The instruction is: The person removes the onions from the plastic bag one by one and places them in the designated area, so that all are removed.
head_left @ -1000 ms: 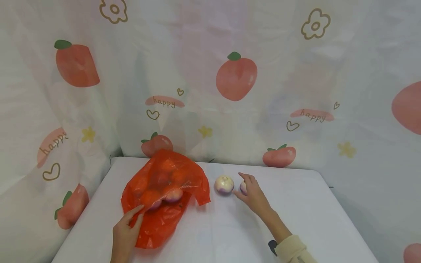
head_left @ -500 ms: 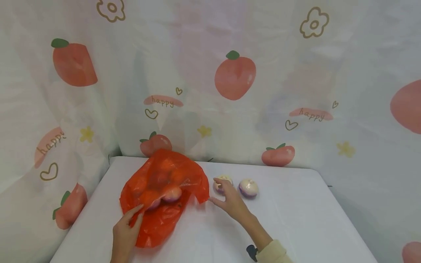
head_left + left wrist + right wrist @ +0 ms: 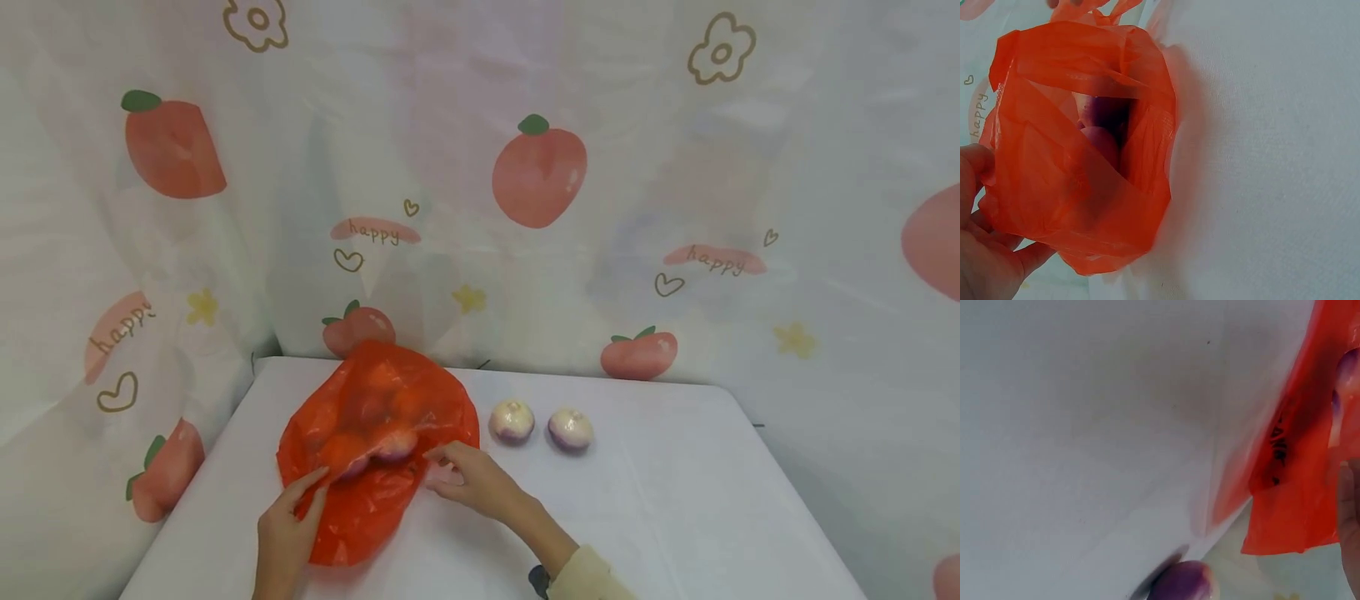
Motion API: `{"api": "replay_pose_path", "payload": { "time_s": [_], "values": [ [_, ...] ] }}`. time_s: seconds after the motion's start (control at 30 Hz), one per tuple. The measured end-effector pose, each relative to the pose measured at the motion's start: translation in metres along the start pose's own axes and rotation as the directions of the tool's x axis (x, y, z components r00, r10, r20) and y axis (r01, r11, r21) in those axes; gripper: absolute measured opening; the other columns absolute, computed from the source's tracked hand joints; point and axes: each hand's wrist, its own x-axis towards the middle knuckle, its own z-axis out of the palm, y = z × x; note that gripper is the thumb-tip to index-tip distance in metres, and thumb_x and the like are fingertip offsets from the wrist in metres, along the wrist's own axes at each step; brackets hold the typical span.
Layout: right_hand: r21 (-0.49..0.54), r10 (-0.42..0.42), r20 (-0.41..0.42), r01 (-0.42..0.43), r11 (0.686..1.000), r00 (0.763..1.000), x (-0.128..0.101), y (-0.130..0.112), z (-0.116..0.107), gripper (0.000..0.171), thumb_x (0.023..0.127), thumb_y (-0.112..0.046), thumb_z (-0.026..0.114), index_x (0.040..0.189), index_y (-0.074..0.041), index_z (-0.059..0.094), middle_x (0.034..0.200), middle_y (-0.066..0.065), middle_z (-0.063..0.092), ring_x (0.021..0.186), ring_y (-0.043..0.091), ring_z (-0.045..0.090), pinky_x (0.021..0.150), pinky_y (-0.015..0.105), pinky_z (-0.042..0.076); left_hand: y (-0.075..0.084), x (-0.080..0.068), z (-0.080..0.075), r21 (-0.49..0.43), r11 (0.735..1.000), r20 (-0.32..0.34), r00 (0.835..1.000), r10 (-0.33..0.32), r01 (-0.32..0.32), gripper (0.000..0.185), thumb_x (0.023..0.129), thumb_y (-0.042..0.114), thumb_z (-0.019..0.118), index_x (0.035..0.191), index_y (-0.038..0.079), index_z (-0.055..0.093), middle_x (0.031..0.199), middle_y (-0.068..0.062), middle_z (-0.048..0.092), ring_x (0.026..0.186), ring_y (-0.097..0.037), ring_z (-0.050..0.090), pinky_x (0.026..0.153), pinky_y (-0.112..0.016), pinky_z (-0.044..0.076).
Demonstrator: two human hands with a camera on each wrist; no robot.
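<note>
A red plastic bag lies on the left of the table with its mouth toward me. Two purple-and-white onions show in the opening, and several more round shapes bulge through the thin film behind them. My left hand pinches the bag's left edge between thumb and fingers; the left wrist view has its fingers on the film. At the right side of the mouth, my right hand has thumb and forefinger on the bag's edge, with film between them. That hand is mostly cut off in the right wrist view.
Two more onions, one nearer the bag and one to its right, sit on the white tabletop. A printed curtain hangs close behind and at the sides of the table.
My right hand has moved left from beside the loose onions to the bag's right edge, and the bag's right flap is drawn into it. The left hand has stayed put.
</note>
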Motion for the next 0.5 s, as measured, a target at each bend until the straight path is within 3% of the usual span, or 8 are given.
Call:
{"api": "replay_pose_path", "payload": {
  "time_s": [0.17, 0.27, 0.5],
  "values": [
    [0.064, 0.037, 0.0, -0.037, 0.997, 0.999, 0.014, -0.001, 0.011, 0.05, 0.089, -0.035, 0.066, 0.131, -0.012, 0.054, 0.126, 0.003, 0.056, 0.113, 0.02, 0.052, 0.091, 0.038, 0.048, 0.0, 0.001, 0.0, 0.003, 1.0, 0.002, 1.0, -0.018, 0.018, 0.029, 0.092, 0.01, 0.062, 0.12, 0.007, 0.065, 0.117, -0.015, 0.063, 0.107, -0.031, 0.058, 0.09, -0.042, 0.043],
    [0.029, 0.083, -0.008, -0.082, 0.996, 0.997, 0.021, 0.0, 0.018, 0.054, 0.088, -0.038, 0.065, 0.135, -0.016, 0.05, 0.131, -0.001, 0.054, 0.119, 0.016, 0.048, 0.095, 0.037, 0.046, 0.0, 0.0, -0.001, 0.007, 1.0, 0.001, 1.0, -0.029, 0.029, 0.029, 0.091, 0.009, 0.062, 0.12, 0.006, 0.065, 0.116, -0.016, 0.063, 0.106, -0.032, 0.059, 0.089, -0.044, 0.044],
    [0.061, 0.134, -0.029, -0.132, 0.989, 0.991, 0.04, 0.0, 0.029, 0.05, 0.087, -0.034, 0.068, 0.131, -0.017, 0.048, 0.122, -0.001, 0.057, 0.112, 0.02, 0.052, 0.089, 0.032, 0.049, -0.002, 0.004, -0.003, -0.001, 1.0, -0.012, 1.0, 0.005, -0.005, 0.028, 0.091, 0.009, 0.063, 0.119, 0.008, 0.066, 0.115, -0.013, 0.064, 0.104, -0.028, 0.061, 0.086, -0.042, 0.046]
  ]
}}
